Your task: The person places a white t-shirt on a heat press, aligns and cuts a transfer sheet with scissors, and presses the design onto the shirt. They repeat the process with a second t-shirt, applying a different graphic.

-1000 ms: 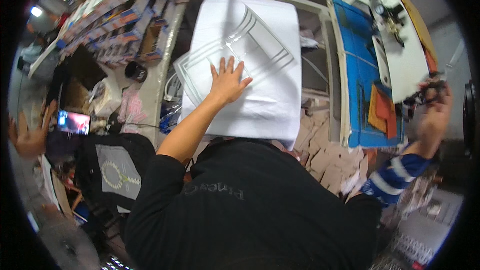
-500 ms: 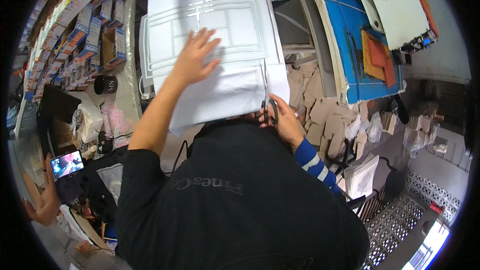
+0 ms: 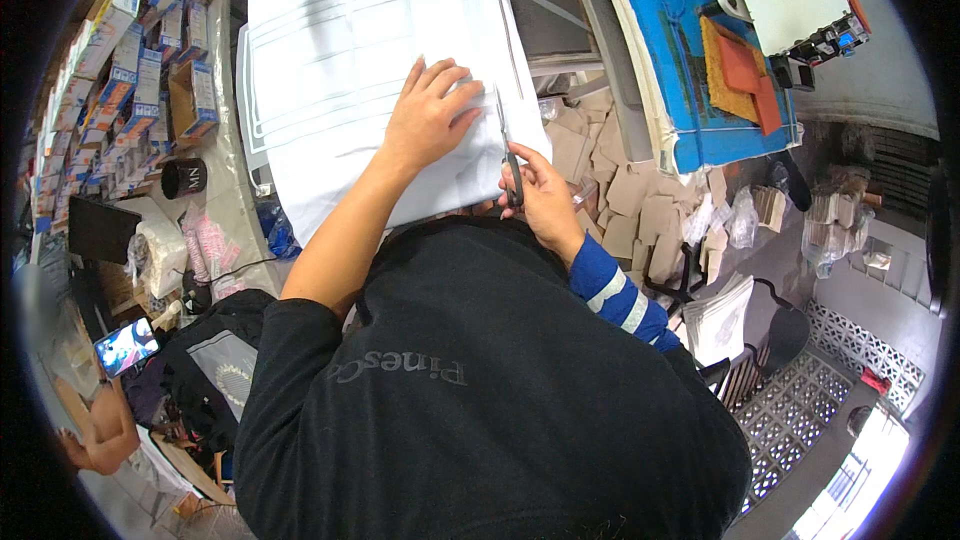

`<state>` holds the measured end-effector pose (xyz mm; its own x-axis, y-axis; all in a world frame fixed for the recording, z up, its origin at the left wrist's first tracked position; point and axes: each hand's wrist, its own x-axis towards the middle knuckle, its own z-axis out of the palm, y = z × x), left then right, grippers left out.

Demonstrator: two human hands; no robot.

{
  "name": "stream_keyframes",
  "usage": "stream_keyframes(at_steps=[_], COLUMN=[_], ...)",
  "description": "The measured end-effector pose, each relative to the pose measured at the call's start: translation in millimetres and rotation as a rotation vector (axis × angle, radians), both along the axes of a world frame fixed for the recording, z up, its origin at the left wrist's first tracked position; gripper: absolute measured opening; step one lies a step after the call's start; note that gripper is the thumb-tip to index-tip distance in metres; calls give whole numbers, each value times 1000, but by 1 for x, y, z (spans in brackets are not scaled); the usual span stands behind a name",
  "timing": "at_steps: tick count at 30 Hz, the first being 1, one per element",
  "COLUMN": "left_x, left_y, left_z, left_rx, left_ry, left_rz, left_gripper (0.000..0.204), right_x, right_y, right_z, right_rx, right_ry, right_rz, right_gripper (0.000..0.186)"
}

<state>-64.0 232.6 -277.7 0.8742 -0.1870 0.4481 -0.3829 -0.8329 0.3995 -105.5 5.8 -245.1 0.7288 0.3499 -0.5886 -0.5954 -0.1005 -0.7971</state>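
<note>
A large white sheet (image 3: 330,175) with pale grey line patterns, perhaps fabric, lies on the work surface in front of me. My left hand (image 3: 428,122) rests palm down on it, fingers stretched out. Just right of those fingers, my right hand (image 3: 548,202) grips scissors (image 3: 514,180) by their black handles. The slim blades point away from me along the sheet's right part, close to a dark line near its edge. Whether the blades are parted is hard to see.
Stacked small boxes (image 3: 130,70) fill the left side, with a black mug (image 3: 184,177) nearby. A lit phone (image 3: 127,347) and another person's arm (image 3: 108,430) are at lower left. Flat brown pieces (image 3: 640,200) lie right, below a blue-topped table (image 3: 650,30) carrying a machine.
My left hand has slid right, nearer the scissors. The scissors have turned, with their handles now seen more edge-on. The whole view has shifted, and the other person's arm sits lower, away from the phone.
</note>
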Motion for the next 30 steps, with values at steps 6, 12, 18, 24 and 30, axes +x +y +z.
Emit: stream_keyframes(at_steps=[6,12,18,24,30], left_x=[1,3,3,-2,-3], left_y=[-1,-8,-13,-16,-13], left_z=[2,6,-4,6,7], left_rx=[-1,19,-2,-36,-80], left_ry=[16,-53,-119,-156,-128], left_rz=[-3,6,-8,-19,-7], left_gripper=[35,29,21,21,19], right_x=[-2,-8,4,14,14], right_y=[-3,-2,17,20,24], right_z=[-4,-6,7,1,3], right_rx=[-13,33,-32,41,74], right_ry=[-31,-21,-12,-36,4], right_rz=[21,24,-69,-86,-114], right_gripper=[54,51,44,47,52])
